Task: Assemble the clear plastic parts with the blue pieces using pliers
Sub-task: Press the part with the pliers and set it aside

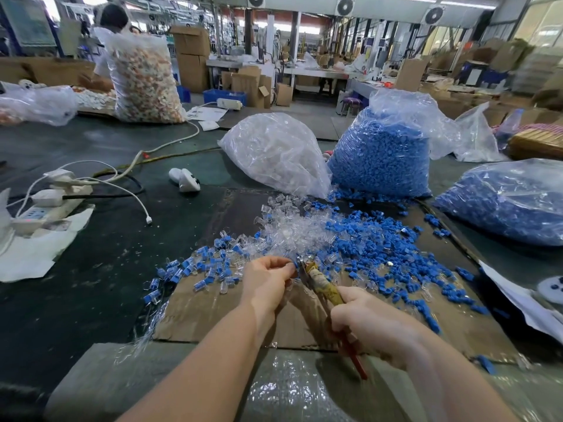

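My left hand (268, 280) pinches a small clear-and-blue part (294, 265) at its fingertips. My right hand (370, 322) grips the handles of the pliers (320, 283), whose jaws sit against that part. A heap of loose clear plastic parts (283, 226) lies just beyond my hands on a cardboard sheet (195, 312). Loose blue pieces (380, 245) spread to the right of it. To the left lies a scatter of clear parts fitted with blue pieces (195, 269).
Behind the piles stand a bag of clear parts (274, 150) and a bag of blue pieces (384, 153); another blue-filled bag (505, 202) lies at right. A power strip with cables (51, 202) sits at left. A person (109, 41) works at the far left.
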`<state>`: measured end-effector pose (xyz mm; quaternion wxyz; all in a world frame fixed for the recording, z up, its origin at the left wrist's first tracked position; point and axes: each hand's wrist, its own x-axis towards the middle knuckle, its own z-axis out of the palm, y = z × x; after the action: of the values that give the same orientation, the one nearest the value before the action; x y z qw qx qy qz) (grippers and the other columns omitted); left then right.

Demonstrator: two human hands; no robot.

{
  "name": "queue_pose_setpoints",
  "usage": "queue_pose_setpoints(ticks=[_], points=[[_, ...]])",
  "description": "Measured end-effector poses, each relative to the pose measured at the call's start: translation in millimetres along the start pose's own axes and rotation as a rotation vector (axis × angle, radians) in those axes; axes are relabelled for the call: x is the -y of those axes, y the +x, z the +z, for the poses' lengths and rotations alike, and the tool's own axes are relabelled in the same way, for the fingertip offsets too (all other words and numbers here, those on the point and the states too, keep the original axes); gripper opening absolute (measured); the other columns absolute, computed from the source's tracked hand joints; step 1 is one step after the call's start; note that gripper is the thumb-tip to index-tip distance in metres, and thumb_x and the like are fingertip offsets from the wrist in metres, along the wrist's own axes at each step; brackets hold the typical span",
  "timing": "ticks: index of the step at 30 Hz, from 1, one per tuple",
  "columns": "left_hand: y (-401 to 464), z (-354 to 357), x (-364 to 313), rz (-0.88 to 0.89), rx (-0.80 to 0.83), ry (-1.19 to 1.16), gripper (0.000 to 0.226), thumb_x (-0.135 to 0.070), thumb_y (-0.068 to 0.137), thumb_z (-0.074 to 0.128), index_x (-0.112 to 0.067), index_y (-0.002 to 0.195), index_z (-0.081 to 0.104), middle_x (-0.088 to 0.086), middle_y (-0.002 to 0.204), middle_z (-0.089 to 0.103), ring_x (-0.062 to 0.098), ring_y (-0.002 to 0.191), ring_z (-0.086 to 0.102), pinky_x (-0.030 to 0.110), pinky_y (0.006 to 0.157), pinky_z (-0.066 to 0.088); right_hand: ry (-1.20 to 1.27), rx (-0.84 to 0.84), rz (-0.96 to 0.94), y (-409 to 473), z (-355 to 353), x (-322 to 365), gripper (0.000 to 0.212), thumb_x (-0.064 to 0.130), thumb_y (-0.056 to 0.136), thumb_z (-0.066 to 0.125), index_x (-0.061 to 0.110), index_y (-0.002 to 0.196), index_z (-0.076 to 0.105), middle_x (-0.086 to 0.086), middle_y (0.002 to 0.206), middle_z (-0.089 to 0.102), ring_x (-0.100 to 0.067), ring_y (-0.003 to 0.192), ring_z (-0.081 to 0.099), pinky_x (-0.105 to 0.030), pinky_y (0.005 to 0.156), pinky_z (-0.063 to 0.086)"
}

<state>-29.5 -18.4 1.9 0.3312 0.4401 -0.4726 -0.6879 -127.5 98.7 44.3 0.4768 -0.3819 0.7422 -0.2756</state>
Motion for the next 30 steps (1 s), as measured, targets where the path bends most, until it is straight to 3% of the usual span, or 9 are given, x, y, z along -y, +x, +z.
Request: queue_pose_setpoints(ticks=[3,9,11,14,17,22,24,26,30], points=[[0,1,1,-0.004,-0.021,-0.002,0.009,-0.001,0.087,0.059,-0.007,0.082,0.063,0.008,0.064,0.063,0.013,0.044,0.056,0.019,0.037,0.041,-0.016,0.017,-0.016,-2,-1,1,0.012,0.005,0.08,0.048,0.014,0.087,0.052,-0.005,0.081,0.057,-0.017,0.073,0.054,-0.03,0.069,0.044],[0,3,-1,0.005,-0.035,-0.006,0.008,0.0,0.087,0.06,-0.006,0.084,0.064,0.013,0.073,0.066,0.013,0.046,0.062,0.021,0.04,0.047,-0.03,0.028,-0.035,-5,-3,3,0.01,0.004,0.08,0.047,0.014,0.082,0.05,-0.006,0.079,0.057,-0.016,0.07,0.054,-0.03,0.065,0.045],[-2,3,-1,0.009,-0.031,0.009,0.007,-0.001,0.087,0.06,-0.006,0.085,0.064,0.014,0.077,0.067,0.014,0.049,0.063,0.022,0.042,0.048,-0.062,-0.002,-0.038,-6,-1,4,0.013,0.003,0.082,0.046,0.015,0.077,0.047,-0.004,0.077,0.053,-0.012,0.064,0.05,-0.024,0.058,0.043],[-3,4,0,0.031,-0.034,0.038,0.006,-0.002,0.086,0.061,-0.007,0.088,0.065,0.017,0.086,0.068,0.022,0.065,0.065,0.031,0.054,0.055,-0.131,-0.077,-0.073,-7,2,4,0.022,0.001,0.085,0.044,0.017,0.07,0.045,0.0,0.071,0.048,-0.002,0.045,0.043,-0.014,0.042,0.035],[-4,5,0,0.046,-0.035,0.053,0.006,-0.004,0.086,0.061,-0.008,0.088,0.065,0.017,0.088,0.068,0.031,0.082,0.066,0.042,0.073,0.056,-0.149,-0.127,-0.108,-5,4,1,0.027,0.001,0.087,0.044,0.019,0.067,0.043,0.002,0.067,0.047,0.003,0.036,0.038,-0.012,0.038,0.032],[-5,2,-2,0.067,-0.047,0.049,0.007,-0.005,0.087,0.06,-0.011,0.088,0.064,0.016,0.092,0.067,0.033,0.092,0.064,0.05,0.086,0.052,-0.058,-0.132,-0.113,-4,6,-2,0.02,0.008,0.083,0.054,0.023,0.095,0.053,-0.001,0.095,0.055,-0.006,0.06,0.052,-0.014,0.047,0.039],[-6,-4,-4,0.081,-0.039,0.037,0.006,-0.006,0.087,0.061,-0.01,0.089,0.064,0.017,0.091,0.067,0.031,0.086,0.065,0.044,0.081,0.054,0.066,-0.126,-0.118,-3,5,-7,0.043,0.001,0.075,0.058,0.02,0.114,0.053,-0.009,0.105,0.057,-0.012,0.069,0.06,-0.02,0.054,0.048],[-4,-14,-8,0.121,-0.065,0.031,0.005,-0.006,0.086,0.061,-0.009,0.09,0.064,0.015,0.086,0.066,0.023,0.071,0.061,0.031,0.063,0.051,0.123,-0.144,-0.126,-3,4,-10,0.057,-0.006,0.071,0.058,0.018,0.122,0.049,-0.011,0.104,0.058,-0.016,0.071,0.062,-0.026,0.057,0.049],[7,-49,-16,0.329,-0.303,0.348,0.004,-0.01,0.087,0.062,-0.014,0.086,0.063,0.001,0.08,0.064,0.016,0.074,0.06,0.022,0.061,0.046,0.158,-0.269,-0.089,1,-6,-16,0.055,-0.004,0.074,0.058,0.015,0.124,0.048,-0.009,0.097,0.059,-0.012,0.062,0.055,-0.02,0.048,0.044]])
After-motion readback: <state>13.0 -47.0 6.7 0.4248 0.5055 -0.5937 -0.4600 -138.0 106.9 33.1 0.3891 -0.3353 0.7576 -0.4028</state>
